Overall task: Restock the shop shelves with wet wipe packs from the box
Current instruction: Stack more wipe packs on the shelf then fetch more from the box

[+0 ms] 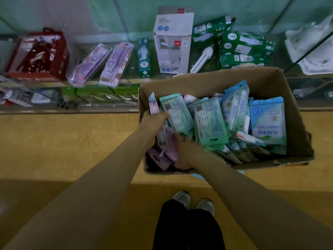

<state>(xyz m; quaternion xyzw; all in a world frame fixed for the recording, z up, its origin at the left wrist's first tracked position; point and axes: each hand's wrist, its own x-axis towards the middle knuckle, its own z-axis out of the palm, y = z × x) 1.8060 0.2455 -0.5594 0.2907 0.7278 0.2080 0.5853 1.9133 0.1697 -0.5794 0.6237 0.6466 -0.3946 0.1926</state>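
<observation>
An open cardboard box stands on the floor, holding several wet wipe packs in green, blue and purple. Both my hands reach into its left end. My left hand grips an upright purple pack at the box's left wall. Lower down, my right hand rests among the purple packs, its fingers curled onto them; the fingertips are partly hidden.
A low glass shelf runs behind the box with pencil sets, a red box, a white LED lamp box and green bulb boxes. My shoes stand on the yellow floor.
</observation>
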